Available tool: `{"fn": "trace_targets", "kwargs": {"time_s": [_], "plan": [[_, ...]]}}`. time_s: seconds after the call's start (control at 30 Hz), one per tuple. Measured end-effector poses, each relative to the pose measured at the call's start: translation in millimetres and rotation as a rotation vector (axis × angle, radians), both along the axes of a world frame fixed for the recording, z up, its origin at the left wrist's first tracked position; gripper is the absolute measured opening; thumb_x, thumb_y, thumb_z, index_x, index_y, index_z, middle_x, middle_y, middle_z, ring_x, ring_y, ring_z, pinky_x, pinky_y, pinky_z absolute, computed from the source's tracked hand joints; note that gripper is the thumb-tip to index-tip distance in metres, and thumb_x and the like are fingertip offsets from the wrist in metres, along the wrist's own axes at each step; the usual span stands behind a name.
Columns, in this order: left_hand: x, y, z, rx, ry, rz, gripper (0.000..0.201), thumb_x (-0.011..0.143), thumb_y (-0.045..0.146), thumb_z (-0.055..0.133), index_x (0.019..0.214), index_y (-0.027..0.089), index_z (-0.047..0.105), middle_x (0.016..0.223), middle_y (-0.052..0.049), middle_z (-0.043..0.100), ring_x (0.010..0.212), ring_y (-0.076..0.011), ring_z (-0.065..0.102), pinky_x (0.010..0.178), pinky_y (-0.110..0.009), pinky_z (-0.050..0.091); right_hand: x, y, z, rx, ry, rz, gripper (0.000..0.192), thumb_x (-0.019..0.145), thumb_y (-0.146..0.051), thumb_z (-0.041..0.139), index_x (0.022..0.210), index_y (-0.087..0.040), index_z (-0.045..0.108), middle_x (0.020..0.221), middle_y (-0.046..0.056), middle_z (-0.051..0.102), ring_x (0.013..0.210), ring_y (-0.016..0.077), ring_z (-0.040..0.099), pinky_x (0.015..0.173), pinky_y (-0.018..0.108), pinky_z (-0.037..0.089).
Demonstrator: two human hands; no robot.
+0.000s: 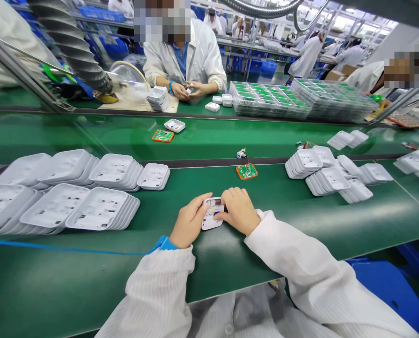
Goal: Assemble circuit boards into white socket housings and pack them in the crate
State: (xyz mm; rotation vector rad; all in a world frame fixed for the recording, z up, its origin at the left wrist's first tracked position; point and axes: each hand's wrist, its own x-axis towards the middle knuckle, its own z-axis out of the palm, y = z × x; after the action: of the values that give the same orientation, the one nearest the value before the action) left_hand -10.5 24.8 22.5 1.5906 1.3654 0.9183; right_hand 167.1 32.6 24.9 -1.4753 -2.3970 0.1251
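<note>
A small white plastic housing [209, 222] with rounded corners is tilted up between my hands, its open inner side toward me. My left hand [188, 220] grips its left edge, thumb along the rim. On its right edge is my right hand [240, 211], fingers curled, with the thumb pressing inside near a small blue and yellow part [214, 211]. What the right fingertips touch behind the rim is hidden. Just beyond my hands lies a green circuit board [247, 172] with an orange edge, with a small white connector with wires [241, 153] behind it.
Stacked white housings stand left [100, 209] and right [331, 180]. Across the green conveyor [209, 141], a co-worker [184, 56] handles a small part. Clear trays of green boards [269, 98] stand beyond. A blue cord [64, 246] runs left from my wrist.
</note>
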Motion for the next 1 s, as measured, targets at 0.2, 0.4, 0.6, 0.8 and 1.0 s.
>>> {"fn": "trace_targets", "kwargs": {"time_s": [0.2, 0.4, 0.6, 0.8, 1.0], "plan": [[-1, 1, 1.0, -0.009, -0.061, 0.028, 0.043, 0.081, 0.039, 0.047, 0.114, 0.018, 0.064, 0.117, -0.006, 0.065, 0.106, -0.0226, 0.06, 0.097, -0.034, 0.043, 1, 15, 2.5, -0.228, 0.096, 0.246, 0.045, 0.079, -0.021, 0.067, 0.117, -0.016, 0.044, 0.112, 0.011, 0.057, 0.102, 0.0234, 0.053, 0.084, 0.037, 0.041], [-2, 7, -5.8, -0.041, -0.022, 0.111, 0.038, 0.084, 0.04, 0.045, 0.108, 0.02, 0.067, 0.099, -0.005, 0.07, 0.088, -0.0214, 0.064, 0.084, -0.033, 0.048, -12, 20, 5.5, -0.422, 0.149, 0.144, 0.033, 0.078, -0.02, 0.065, 0.106, -0.015, 0.047, 0.095, 0.007, 0.062, 0.081, 0.021, 0.059, 0.068, 0.032, 0.044], [-14, 17, -13.9, 0.107, 0.169, 0.334, 0.039, 0.087, 0.04, 0.04, 0.108, 0.018, 0.063, 0.109, -0.009, 0.066, 0.101, -0.0234, 0.06, 0.09, -0.035, 0.045, -19, 88, 21.4, -0.628, 0.22, 0.108, 0.026, 0.07, -0.016, 0.073, 0.091, -0.014, 0.058, 0.085, 0.002, 0.066, 0.074, 0.016, 0.062, 0.061, 0.024, 0.046], [-21, 15, -15.7, 0.168, 0.18, 0.387, 0.033, 0.084, 0.038, 0.045, 0.103, 0.017, 0.063, 0.103, -0.009, 0.065, 0.091, -0.0206, 0.061, 0.082, -0.032, 0.047, 18, 171, 62.1, -0.182, 0.343, -0.265, 0.038, 0.09, -0.038, 0.051, 0.115, -0.01, 0.053, 0.121, 0.016, 0.056, 0.105, 0.0217, 0.055, 0.088, 0.034, 0.043], [-9, 4, 10.5, 0.127, -0.089, 0.384, 0.031, 0.086, 0.041, 0.048, 0.102, 0.018, 0.063, 0.101, -0.008, 0.066, 0.096, -0.0211, 0.06, 0.087, -0.034, 0.046, 61, 128, 15.4, -0.108, -0.081, -0.36, 0.034, 0.09, -0.04, 0.05, 0.109, -0.013, 0.059, 0.113, 0.017, 0.057, 0.104, 0.0298, 0.05, 0.087, 0.045, 0.041]]}}
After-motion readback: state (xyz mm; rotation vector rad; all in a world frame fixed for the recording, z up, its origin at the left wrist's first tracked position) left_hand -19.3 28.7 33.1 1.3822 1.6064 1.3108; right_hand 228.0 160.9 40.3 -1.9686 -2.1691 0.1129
